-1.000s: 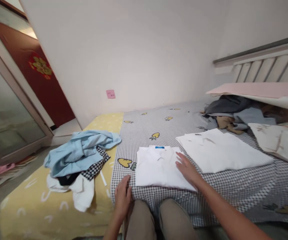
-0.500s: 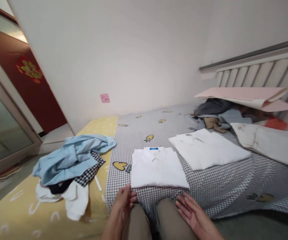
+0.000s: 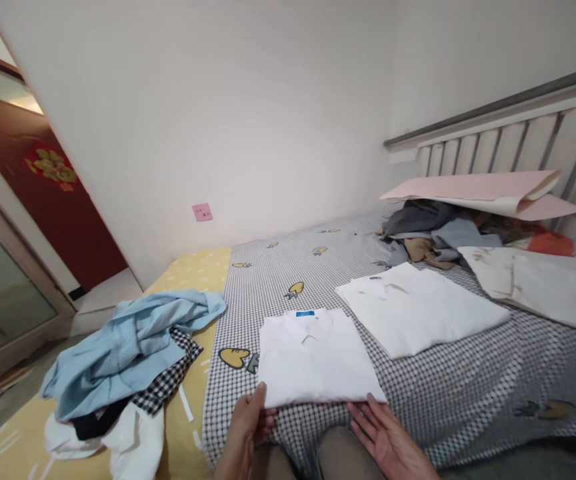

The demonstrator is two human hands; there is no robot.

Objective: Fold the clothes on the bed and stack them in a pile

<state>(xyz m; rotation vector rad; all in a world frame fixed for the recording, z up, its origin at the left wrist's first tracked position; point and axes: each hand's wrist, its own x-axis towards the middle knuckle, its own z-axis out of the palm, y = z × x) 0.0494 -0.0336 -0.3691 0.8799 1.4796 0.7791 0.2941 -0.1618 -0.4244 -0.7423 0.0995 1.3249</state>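
A folded white shirt (image 3: 313,357) with a blue neck label lies on the checked bedsheet (image 3: 468,393) just in front of my knees. My left hand (image 3: 248,427) is at its near left corner, thumb on top of the edge and fingers curled beneath it. My right hand (image 3: 385,437) lies palm up at the near right corner, fingers stretched out and touching the shirt's edge. A second folded white garment (image 3: 418,307) lies flat to the right and a little farther back.
A loose pile with a light blue shirt (image 3: 128,347), checked cloth and white cloth sits on the yellow sheet at left. Grey and tan clothes (image 3: 428,227) under pink card (image 3: 473,187) lie by the headboard (image 3: 493,147). Another white garment (image 3: 548,283) is at far right.
My right hand left the top of the folded shirt, drew back and turned palm up at its near right corner. My left hand moved up to the near left corner.
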